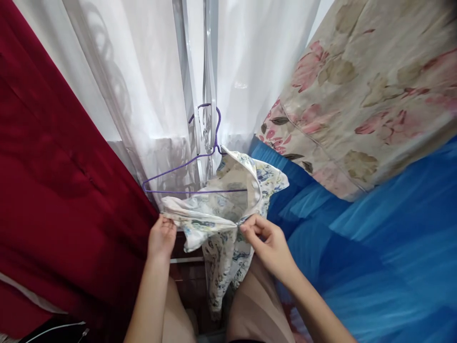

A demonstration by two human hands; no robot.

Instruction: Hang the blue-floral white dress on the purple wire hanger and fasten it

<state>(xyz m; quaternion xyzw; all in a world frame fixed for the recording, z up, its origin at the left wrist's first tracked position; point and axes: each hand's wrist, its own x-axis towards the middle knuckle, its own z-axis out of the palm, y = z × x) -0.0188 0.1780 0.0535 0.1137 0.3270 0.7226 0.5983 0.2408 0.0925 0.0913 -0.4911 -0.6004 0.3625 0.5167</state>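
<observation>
Floral garment (217,226) hangs around the right end of a purple hanger (216,143), whose left corner sticks out bare. The person's left hand (162,238) pinches its left edge; the right hand (267,238) pinches the rim of its opening. White curtains (153,71) hang behind, blue fabric (339,247) to the right.
</observation>
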